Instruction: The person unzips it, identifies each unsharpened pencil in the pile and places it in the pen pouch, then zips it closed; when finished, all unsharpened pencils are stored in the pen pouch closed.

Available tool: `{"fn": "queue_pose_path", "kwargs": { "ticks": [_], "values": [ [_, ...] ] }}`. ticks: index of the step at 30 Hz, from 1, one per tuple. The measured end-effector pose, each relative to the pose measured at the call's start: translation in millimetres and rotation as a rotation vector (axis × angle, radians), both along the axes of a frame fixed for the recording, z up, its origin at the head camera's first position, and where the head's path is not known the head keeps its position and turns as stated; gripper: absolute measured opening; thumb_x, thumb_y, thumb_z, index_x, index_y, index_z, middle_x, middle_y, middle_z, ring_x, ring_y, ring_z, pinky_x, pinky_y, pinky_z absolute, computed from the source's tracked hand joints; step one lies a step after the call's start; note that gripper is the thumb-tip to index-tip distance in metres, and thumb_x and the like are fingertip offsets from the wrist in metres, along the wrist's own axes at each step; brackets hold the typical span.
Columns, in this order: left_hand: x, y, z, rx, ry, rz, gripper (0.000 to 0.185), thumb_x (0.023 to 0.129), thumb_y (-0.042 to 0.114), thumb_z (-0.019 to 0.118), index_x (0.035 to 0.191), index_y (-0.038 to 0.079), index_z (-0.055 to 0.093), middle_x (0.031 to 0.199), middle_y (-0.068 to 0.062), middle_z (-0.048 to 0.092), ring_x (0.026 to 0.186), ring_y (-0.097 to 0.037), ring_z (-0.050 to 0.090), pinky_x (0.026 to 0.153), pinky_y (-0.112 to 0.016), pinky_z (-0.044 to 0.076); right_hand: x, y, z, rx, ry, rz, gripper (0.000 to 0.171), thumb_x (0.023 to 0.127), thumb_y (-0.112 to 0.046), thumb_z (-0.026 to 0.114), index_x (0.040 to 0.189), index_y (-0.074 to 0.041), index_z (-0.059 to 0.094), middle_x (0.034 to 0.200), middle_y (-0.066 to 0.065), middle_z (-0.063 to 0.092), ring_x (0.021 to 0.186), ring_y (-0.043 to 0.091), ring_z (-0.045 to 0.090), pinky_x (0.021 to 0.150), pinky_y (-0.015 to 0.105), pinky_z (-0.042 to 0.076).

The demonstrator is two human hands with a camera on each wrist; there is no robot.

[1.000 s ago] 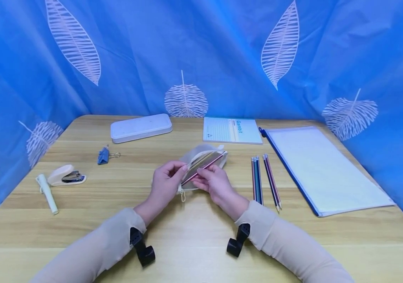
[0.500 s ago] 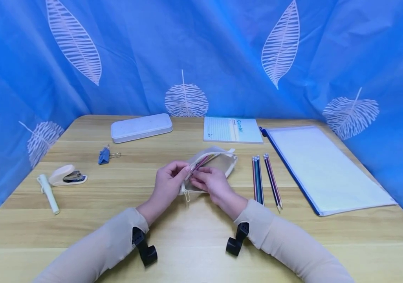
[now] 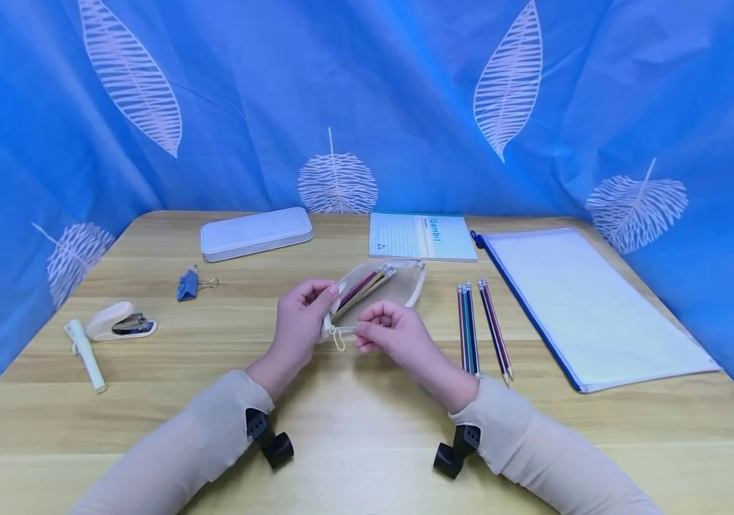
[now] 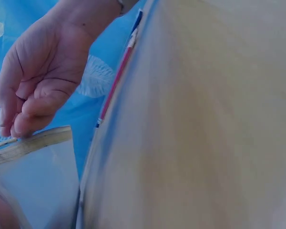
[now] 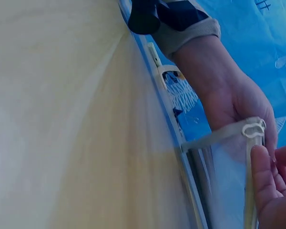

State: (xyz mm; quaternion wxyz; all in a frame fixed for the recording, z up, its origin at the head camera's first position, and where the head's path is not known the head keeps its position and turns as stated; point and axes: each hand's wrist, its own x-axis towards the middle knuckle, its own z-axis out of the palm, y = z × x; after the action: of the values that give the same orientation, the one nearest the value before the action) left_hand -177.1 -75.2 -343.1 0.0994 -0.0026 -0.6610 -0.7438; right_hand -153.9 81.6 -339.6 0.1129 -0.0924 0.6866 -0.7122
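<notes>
A beige see-through zip pouch (image 3: 405, 286) lies with its mouth spread wide in the middle of the table. Several pencils (image 3: 367, 287) rest slanted inside it, silver ends toward the far right. My left hand (image 3: 299, 318) pinches the pouch's left end between thumb and fingers. At the near edge, my right hand (image 3: 399, 335) has its thumb and fingertips on the zip rim; the left wrist view shows these fingertips pinching the zip band (image 4: 38, 143). A looped zip pull (image 3: 339, 340) hangs between the hands.
Right of the pouch lie two groups of pencils (image 3: 468, 325) and a blue-edged zip folder (image 3: 599, 307). Behind are a notebook (image 3: 421, 237) and a white case (image 3: 256, 234). A blue binder clip (image 3: 188, 285), white stapler (image 3: 119, 322) and pale green pen (image 3: 86, 357) are left.
The dark red pencil from my right hand now lies in the pouch with the others. My right hand has come out of the mouth to the near rim.
</notes>
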Motion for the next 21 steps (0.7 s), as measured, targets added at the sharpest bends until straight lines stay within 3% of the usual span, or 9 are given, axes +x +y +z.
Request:
{"fn": "queue_pose_path", "kwargs": {
  "ticks": [6, 12, 15, 21],
  "values": [
    [-2.2, 6.8, 2.6, 0.082, -0.057, 0.059, 0.011, 0.083, 0.003, 0.064, 0.092, -0.004, 0.066, 0.069, 0.006, 0.058, 0.066, -0.007, 0.050, 0.059, -0.017, 0.043, 2.6, -11.9, -2.9, 0.091, 0.200, 0.051, 0.028, 0.075, 0.003, 0.070, 0.099, 0.007, 0.056, 0.090, 0.011, 0.061, 0.079, 0.012, 0.060, 0.074, 0.024, 0.052],
    [-1.7, 13.5, 0.2, 0.114, -0.071, 0.061, 0.010, 0.083, 0.001, 0.064, 0.091, -0.005, 0.065, 0.070, 0.005, 0.058, 0.067, -0.007, 0.052, 0.061, -0.018, 0.043, 5.3, -23.7, -4.1, 0.056, 0.228, 0.066, 0.028, 0.075, 0.004, 0.070, 0.098, 0.007, 0.053, 0.082, 0.006, 0.059, 0.069, 0.008, 0.056, 0.064, 0.019, 0.050],
    [-0.6, 11.0, -1.0, 0.047, -0.058, 0.029, 0.013, 0.084, 0.002, 0.062, 0.094, -0.005, 0.064, 0.072, 0.005, 0.058, 0.068, -0.007, 0.051, 0.062, -0.018, 0.043, 5.7, -23.6, -4.2, 0.055, 0.212, 0.063, 0.022, 0.078, 0.002, 0.067, 0.096, 0.007, 0.055, 0.078, 0.003, 0.060, 0.065, 0.007, 0.057, 0.061, 0.021, 0.052],
    [10.8, -12.6, 5.8, -0.177, 0.066, -0.073, 0.017, 0.088, 0.004, 0.058, 0.102, -0.004, 0.062, 0.089, -0.007, 0.063, 0.074, -0.010, 0.053, 0.065, -0.018, 0.044, 4.5, -18.9, -0.7, 0.100, 0.266, 0.105, 0.016, 0.081, 0.001, 0.064, 0.094, 0.007, 0.059, 0.081, 0.019, 0.064, 0.066, 0.012, 0.062, 0.065, 0.034, 0.055]
  ]
}}
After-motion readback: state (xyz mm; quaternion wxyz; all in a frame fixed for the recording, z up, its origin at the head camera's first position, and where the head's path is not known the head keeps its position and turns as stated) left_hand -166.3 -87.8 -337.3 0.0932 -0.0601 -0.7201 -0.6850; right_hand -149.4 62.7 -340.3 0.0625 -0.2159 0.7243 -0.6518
